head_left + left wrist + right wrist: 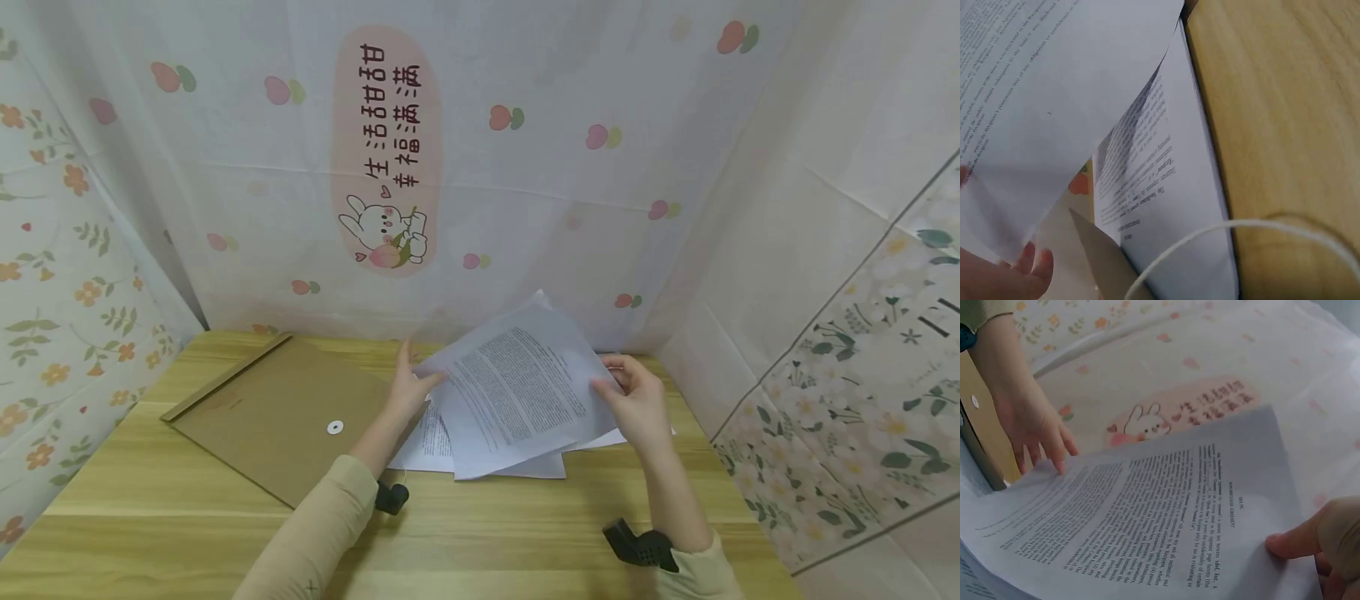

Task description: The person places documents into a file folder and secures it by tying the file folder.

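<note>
a printed sheet (513, 387) is held up by both hands near the centre of the head view, tilted above the table (487, 533). its left edge is gripped by the left hand (408, 392) — the thumb is laid on the printed face, and the other fingers are set behind the paper, as is seen at the lower left of the left wrist view. the right edge is pinched by the right hand (637, 402), with the thumb in front and the fingers tucked behind, at the lower right of the right wrist view. more printed papers (423, 446) are seen beneath the raised sheet, below the centre of the head view; how many cannot be told.

at the left of the head view, a brown envelope (285, 417) is laid flat on the table, with a white round button (335, 427) fixed to it. the envelope is partly covered by the left forearm. a pale cord (1260, 224) is shown curving across the lower right of the left wrist view. the upper part of the head view is filled by a patterned cloth (540, 192), on which a rabbit (384, 233) is printed — slightly left of centre.
</note>
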Demonstrator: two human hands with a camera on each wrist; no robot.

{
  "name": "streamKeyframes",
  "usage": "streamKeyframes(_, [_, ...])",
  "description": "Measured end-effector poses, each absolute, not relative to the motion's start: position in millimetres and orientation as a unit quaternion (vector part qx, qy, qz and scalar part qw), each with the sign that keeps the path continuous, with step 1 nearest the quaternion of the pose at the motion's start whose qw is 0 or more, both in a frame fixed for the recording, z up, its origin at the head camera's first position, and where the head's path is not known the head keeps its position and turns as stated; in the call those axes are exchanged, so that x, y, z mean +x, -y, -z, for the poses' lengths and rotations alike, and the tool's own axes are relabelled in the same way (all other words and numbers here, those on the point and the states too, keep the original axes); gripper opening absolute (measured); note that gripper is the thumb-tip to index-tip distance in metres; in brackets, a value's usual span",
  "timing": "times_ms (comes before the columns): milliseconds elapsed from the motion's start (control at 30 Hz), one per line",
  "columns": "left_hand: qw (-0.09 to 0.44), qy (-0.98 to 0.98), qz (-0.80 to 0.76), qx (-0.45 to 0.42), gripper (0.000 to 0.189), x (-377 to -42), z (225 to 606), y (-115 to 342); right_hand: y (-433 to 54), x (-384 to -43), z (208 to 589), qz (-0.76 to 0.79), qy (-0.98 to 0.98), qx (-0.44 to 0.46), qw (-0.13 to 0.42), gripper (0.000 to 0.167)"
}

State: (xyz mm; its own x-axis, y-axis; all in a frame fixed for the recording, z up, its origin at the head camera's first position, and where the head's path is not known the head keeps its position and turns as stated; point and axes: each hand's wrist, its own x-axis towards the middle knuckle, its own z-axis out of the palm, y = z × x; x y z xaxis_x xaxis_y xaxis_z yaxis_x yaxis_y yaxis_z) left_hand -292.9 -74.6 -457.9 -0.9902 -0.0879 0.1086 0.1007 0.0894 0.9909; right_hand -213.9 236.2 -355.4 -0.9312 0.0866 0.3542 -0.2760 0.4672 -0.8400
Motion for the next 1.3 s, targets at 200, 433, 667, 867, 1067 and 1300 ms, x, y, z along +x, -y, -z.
streamKeyframes(200, [0.053, 0.799, 0.589, -0.106, 0.093, -291, 449, 78, -231, -201, 335, -0.458, 0.854, 0.141, 0.203, 0.022])
streamKeyframes(433, [-0.02, 0.755, 0.612, -0.236, 0.079, -282, 426, 70, -227, -190, 315, -0.338, 0.864, 0.275, 0.253, 0.027])
streamKeyframes(667, [-0.069, 0.717, 0.624, -0.302, 0.051, -266, 405, 62, -225, -191, 301, -0.302, 0.832, 0.331, 0.328, 0.032])
streamKeyframes(867, [-0.097, 0.697, 0.655, -0.273, 0.029, -254, 396, 60, -221, -193, 298, -0.351, 0.811, 0.283, 0.373, 0.032])
streamKeyframes(1067, [-0.07, 0.659, 0.717, -0.216, 0.031, -249, 398, 60, -221, -195, 310, -0.458, 0.8, 0.153, 0.356, 0.054])
streamKeyframes(1300, [-0.02, 0.589, 0.794, -0.147, 0.034, -243, 397, 61, -220, -205, 342, -0.571, 0.772, 0.127, 0.248, 0.041])
